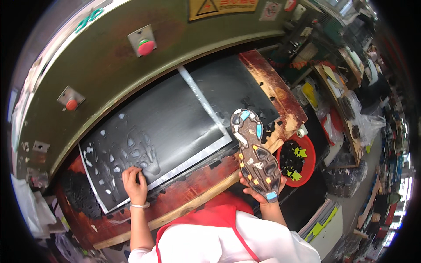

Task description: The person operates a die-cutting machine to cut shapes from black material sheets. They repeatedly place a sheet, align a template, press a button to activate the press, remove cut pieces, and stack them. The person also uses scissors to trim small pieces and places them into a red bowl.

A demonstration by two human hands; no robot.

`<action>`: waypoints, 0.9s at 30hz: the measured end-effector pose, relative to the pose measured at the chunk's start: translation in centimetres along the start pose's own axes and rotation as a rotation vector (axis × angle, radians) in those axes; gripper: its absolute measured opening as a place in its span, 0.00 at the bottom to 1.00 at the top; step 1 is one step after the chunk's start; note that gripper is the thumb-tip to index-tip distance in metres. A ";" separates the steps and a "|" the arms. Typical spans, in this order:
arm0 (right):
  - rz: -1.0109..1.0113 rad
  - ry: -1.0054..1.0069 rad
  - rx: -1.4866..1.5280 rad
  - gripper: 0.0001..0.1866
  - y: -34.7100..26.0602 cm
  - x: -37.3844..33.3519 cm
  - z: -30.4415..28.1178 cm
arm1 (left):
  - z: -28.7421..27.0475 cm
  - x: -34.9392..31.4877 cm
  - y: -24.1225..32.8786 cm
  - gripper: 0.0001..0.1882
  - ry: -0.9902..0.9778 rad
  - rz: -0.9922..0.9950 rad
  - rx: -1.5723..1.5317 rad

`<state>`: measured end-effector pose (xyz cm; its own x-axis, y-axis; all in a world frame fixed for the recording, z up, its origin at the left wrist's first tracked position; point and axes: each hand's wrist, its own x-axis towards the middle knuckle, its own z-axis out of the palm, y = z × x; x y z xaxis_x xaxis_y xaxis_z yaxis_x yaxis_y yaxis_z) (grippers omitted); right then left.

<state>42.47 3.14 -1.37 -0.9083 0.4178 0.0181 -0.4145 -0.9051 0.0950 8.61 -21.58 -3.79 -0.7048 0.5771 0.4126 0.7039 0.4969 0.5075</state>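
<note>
1. Worn red-brown wooden surface (287,94); behind it, an olive-green panel (105,57) carrying two red push-buttons (146,47) and a yellow warning sign (222,8).
2. Right: wooden shelf (346,125), cluttered, with clear plastic (363,111) beside it.
3. Grey floor (350,208) shows at lower right.
4. Bright light (397,206) along far right rim; windows or lamps, cannot tell.

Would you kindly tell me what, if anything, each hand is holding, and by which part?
The right hand holds a brown sole-shaped piece by its lower end; whether the left hand pinches anything cannot be told.
</note>
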 end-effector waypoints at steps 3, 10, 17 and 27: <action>0.115 -0.059 -0.023 0.63 2.2 0.7 -0.4 | -0.7 1.6 1.5 0.07 0.012 -0.030 0.025; 0.361 0.047 0.147 0.70 6.3 3.0 -1.4 | -0.9 4.5 7.7 0.08 0.079 -0.044 -0.243; 0.663 0.007 0.094 0.74 6.8 4.3 -4.3 | 1.1 2.7 9.2 0.17 -0.139 -0.449 -1.117; 0.573 -0.038 0.074 0.70 7.1 5.2 -1.9 | 1.4 1.1 9.0 0.21 -0.214 -0.525 -1.776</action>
<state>34.68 -1.28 -2.51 -0.9834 -0.1333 0.1230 0.1490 -0.9805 0.1284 14.32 -15.55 0.21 -0.6713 0.7397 -0.0464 -0.5571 -0.4624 0.6898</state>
